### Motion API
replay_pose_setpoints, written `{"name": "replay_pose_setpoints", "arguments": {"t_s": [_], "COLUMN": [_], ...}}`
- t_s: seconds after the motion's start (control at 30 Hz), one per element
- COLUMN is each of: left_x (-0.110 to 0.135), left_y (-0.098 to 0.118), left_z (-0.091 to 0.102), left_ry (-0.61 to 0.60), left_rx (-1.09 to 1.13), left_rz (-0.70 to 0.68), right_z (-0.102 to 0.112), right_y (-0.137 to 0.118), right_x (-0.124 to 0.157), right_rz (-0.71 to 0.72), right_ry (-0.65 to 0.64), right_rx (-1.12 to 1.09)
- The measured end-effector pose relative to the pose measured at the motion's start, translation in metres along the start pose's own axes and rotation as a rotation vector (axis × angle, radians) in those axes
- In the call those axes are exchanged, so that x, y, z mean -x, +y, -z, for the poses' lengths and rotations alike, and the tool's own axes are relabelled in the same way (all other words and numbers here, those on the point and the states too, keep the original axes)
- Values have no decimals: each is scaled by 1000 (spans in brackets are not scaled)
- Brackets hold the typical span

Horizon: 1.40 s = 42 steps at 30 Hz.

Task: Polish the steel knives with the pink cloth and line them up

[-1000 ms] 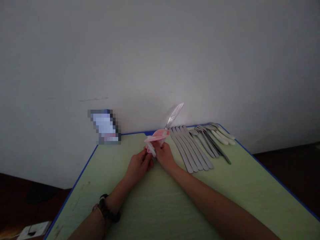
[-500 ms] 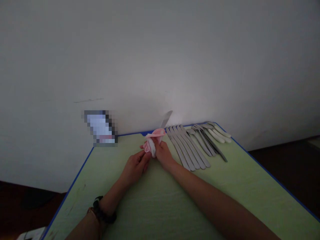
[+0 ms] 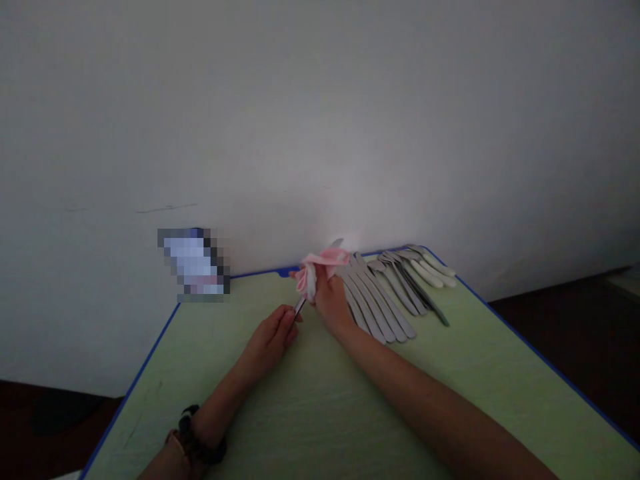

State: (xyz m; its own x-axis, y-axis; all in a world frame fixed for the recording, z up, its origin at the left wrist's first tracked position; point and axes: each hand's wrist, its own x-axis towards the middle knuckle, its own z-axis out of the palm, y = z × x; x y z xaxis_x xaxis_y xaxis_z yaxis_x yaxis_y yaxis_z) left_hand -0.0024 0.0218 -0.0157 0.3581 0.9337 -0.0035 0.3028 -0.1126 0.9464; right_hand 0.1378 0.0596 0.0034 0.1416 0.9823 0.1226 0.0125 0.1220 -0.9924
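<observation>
My left hand (image 3: 274, 332) is closed round the handle of a table knife (image 3: 299, 307), which points away from me toward the wall. A pink and white cloth (image 3: 325, 259) is wrapped about the knife's middle, and my right hand (image 3: 329, 299) grips it there. Only the blade's tip shows beyond the cloth; the part inside is hidden. Just right of my right hand lies a row of several silver table knives (image 3: 380, 300), side by side, partly covered by that hand.
Farther right lie spoons and forks (image 3: 403, 283) and several white-handled pieces of cutlery (image 3: 425, 272). A blurred-out phone-like device (image 3: 195, 263) leans on the wall (image 3: 320, 120) at the back left. The green table (image 3: 310, 413) has a blue edge.
My right hand and the cloth have slid up the knife, away from my left hand. Part of the handle now shows between the hands, and less of the blade sticks out.
</observation>
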Motion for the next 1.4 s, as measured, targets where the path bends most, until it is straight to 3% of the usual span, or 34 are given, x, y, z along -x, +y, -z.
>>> {"name": "replay_pose_setpoints", "arguments": {"t_s": [0.13,0.23,0.33,0.5,0.6,0.7,0.83,0.93,1.1,1.27,1.4], "left_x": [-2,-1,0,4,6,5,2,1,1,1,-1], "left_y": [-5,-7,-3,8,10,7,0,-2,3,7,6], "left_z": [1,1,1,0,0,1,2,1,-1,-1,-1], "left_ry": [62,95,106,87,80,84,113,141,203,252,227], "left_rx": [31,-14,-80,-189,-231,-214,-151,-145,-333,-425,-479], "left_rz": [30,28,26,17,-7,-6,3,-2,-28,-45,-17], "right_z": [-19,-19,-6,30,37,24,-7,-19,-17,-14,-15], "right_y": [14,15,10,-3,-7,-3,11,19,20,26,30], "right_x": [19,15,0,-28,-33,-22,4,14,10,-1,-6], "right_rz": [-23,-53,-39,4,-8,-27,-63,-105,-196,-111,-165], "right_ry": [-112,-113,-72,118,183,163,-32,-82,-101,-18,-83], "right_rx": [30,50,17,-78,-137,-158,-59,-29,-215,-422,-580]}}
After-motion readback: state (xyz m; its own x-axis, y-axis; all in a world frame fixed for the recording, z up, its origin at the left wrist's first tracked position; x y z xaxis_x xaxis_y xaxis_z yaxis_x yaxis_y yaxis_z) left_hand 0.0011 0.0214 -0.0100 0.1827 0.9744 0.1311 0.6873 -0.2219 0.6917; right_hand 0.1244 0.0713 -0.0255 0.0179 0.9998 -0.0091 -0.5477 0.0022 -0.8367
